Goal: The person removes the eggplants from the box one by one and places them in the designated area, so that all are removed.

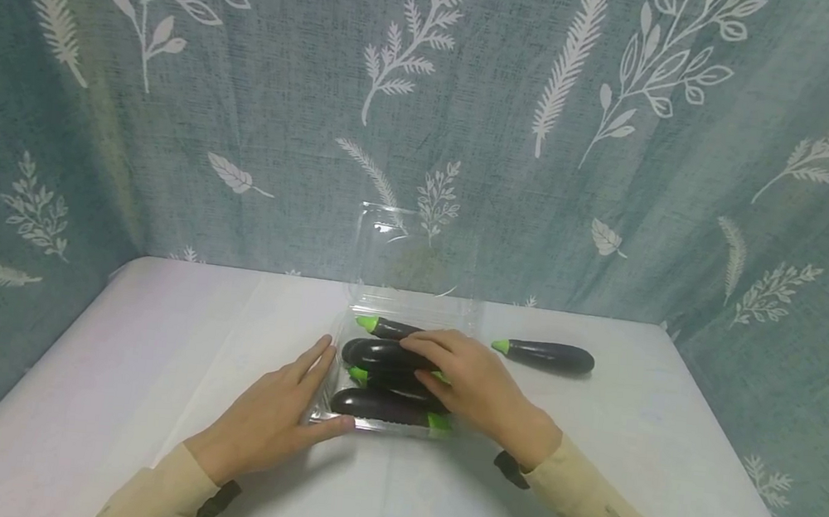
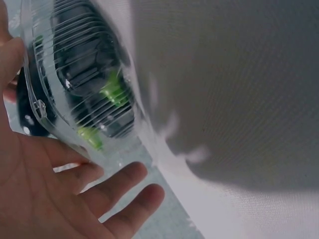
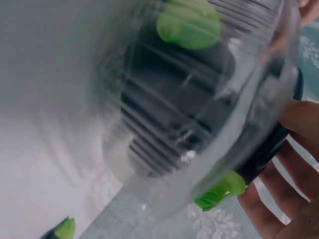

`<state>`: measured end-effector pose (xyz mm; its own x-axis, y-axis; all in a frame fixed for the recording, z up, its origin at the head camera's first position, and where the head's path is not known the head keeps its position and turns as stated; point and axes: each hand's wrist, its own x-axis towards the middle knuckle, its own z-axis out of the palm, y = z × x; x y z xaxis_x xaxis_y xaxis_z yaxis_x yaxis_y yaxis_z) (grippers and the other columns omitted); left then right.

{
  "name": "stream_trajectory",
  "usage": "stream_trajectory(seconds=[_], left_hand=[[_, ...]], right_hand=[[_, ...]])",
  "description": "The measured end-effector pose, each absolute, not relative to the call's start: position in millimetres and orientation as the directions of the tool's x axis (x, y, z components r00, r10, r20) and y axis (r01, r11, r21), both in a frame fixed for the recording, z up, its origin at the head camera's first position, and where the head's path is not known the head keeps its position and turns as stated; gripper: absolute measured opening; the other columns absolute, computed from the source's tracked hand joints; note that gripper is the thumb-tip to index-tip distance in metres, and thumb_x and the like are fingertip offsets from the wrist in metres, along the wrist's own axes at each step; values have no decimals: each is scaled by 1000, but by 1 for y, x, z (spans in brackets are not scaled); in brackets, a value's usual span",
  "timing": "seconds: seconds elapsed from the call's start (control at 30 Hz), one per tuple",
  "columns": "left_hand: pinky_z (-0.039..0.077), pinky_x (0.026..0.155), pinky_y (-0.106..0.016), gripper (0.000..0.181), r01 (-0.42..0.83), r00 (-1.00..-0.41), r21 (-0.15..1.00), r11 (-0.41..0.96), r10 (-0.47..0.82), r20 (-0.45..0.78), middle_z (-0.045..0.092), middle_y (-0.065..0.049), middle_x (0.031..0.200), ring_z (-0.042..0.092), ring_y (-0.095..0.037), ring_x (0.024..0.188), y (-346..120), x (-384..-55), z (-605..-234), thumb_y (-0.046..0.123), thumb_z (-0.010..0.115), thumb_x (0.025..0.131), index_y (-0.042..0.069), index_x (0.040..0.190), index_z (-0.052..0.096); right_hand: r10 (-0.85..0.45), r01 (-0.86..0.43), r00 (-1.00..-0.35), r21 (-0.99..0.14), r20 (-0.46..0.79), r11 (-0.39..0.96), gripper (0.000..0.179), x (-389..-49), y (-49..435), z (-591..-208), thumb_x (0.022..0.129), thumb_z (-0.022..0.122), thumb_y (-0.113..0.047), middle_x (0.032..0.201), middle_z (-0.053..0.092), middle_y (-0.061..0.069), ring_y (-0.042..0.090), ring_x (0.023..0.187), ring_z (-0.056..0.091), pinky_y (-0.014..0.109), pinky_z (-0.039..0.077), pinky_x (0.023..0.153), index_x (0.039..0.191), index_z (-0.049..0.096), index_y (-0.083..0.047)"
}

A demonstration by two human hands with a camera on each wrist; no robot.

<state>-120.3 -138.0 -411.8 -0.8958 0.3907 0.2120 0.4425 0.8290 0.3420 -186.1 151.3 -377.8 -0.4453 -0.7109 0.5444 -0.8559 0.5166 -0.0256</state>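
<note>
A clear plastic clamshell container (image 1: pixel 390 428) holds several dark eggplants with bright green caps, its lid (image 1: pixel 418 255) standing raised at the back. My right hand (image 1: pixel 480 385) grips the top eggplant (image 1: pixel 382 356) near its right end. In the right wrist view, thumb and fingers lie on either side of this eggplant (image 3: pixel 266 157), its green cap poking out past the container's rim. My left hand (image 1: pixel 272 415) rests against the container's left side, fingers extended and thumb at the front edge. Through the ribbed wall, the left wrist view shows eggplants with green caps (image 2: pixel 114 89).
A single eggplant (image 1: pixel 551 356) lies on the white table (image 1: pixel 171 368) to the right of the container, its green cap pointing left. Behind the table hangs a blue-green curtain (image 1: pixel 286 113) with white leaf prints, which also runs along both sides.
</note>
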Motion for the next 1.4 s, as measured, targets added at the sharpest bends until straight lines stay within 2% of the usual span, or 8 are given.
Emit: stream_trajectory(seconds=[0.27, 0.53, 0.67, 0.83, 0.93, 1.07, 1.4], left_hand=[[45, 106, -56, 100, 440, -897, 349, 828, 391, 205, 28, -17, 164, 49, -42, 134, -138, -120, -411, 71, 54, 93, -3, 157, 31], [46, 104, -56, 99, 446, -894, 341, 828, 393, 214, 29, -18, 163, 50, -43, 133, -137, -120, -411, 70, 55, 93, -4, 156, 33], [46, 104, -56, 100, 447, -894, 340, 828, 396, 212, 29, -18, 163, 50, -43, 133, -138, -119, -411, 71, 54, 93, -4, 156, 33], [45, 105, -56, 99, 443, -896, 346, 827, 393, 208, 29, -17, 164, 50, -42, 134, -138, -119, -410, 71, 54, 93, -3, 156, 33], [45, 105, -56, 100, 441, -897, 348, 827, 391, 207, 28, -16, 164, 49, -42, 134, -138, -119, -410, 72, 53, 93, -3, 156, 32], [45, 105, -56, 99, 441, -896, 343, 829, 390, 211, 29, -17, 164, 50, -43, 133, -137, -119, -410, 69, 55, 93, -3, 156, 32], [44, 106, -55, 100, 445, -895, 342, 828, 395, 208, 28, -18, 164, 49, -42, 134, -137, -120, -411, 70, 54, 93, -3, 157, 31]], right_hand=[[-661, -825, -483, -45, 574, 564, 51, -182, 171, -370, 84, 85, -12, 129, 67, 2, 21, 117, 64, 36, 54, 98, 132, 66, -13], [-573, -792, -530, -122, 626, 599, 50, -176, 200, -359, 86, 82, -7, 132, 65, 2, 21, 121, 61, 36, 53, 98, 133, 67, -13], [-512, -778, -530, -148, 676, 610, 49, -176, 219, -355, 85, 81, -3, 131, 65, 4, 23, 120, 62, 30, 53, 94, 131, 68, -11], [-446, -732, -571, -182, 689, 656, 51, -177, 244, -355, 84, 81, -1, 133, 65, 6, 23, 120, 61, 20, 52, 91, 132, 68, -10], [-406, -696, -593, -190, 695, 692, 52, -178, 258, -358, 83, 82, 0, 132, 65, 6, 25, 120, 61, 27, 50, 97, 132, 68, -10], [-386, -670, -598, -175, 703, 721, 54, -179, 276, -365, 80, 83, 2, 130, 66, 7, 27, 118, 62, 38, 48, 99, 131, 68, -10], [-449, -661, -612, -109, 651, 742, 51, -181, 307, -388, 78, 84, 1, 126, 67, 9, 30, 114, 62, 42, 48, 96, 126, 70, -7]])
